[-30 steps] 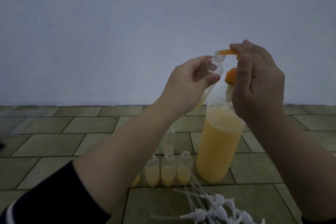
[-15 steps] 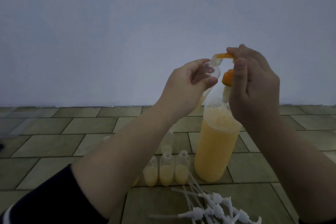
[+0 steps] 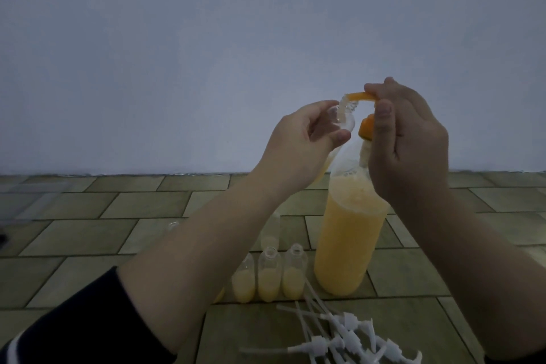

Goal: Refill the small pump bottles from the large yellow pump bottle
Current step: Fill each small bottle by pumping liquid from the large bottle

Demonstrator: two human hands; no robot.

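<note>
While hands (image 3: 301,142) hold small bottle (image 3: 432,121), nozzle (image 3: 359,96) at mouth

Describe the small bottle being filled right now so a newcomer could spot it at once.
Start at the large yellow pump bottle standing on the tiled floor. Follow its orange spout to the tip: the small clear bottle there is gripped by the left hand. Unlike the small bottles standing on the floor, it is held in the air and tilted.

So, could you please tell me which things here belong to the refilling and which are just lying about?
In use:
- big bottle
- orange spout
- small bottle, held by left hand
- right hand
- standing small bottles

Lying about:
- loose white pumps
</note>
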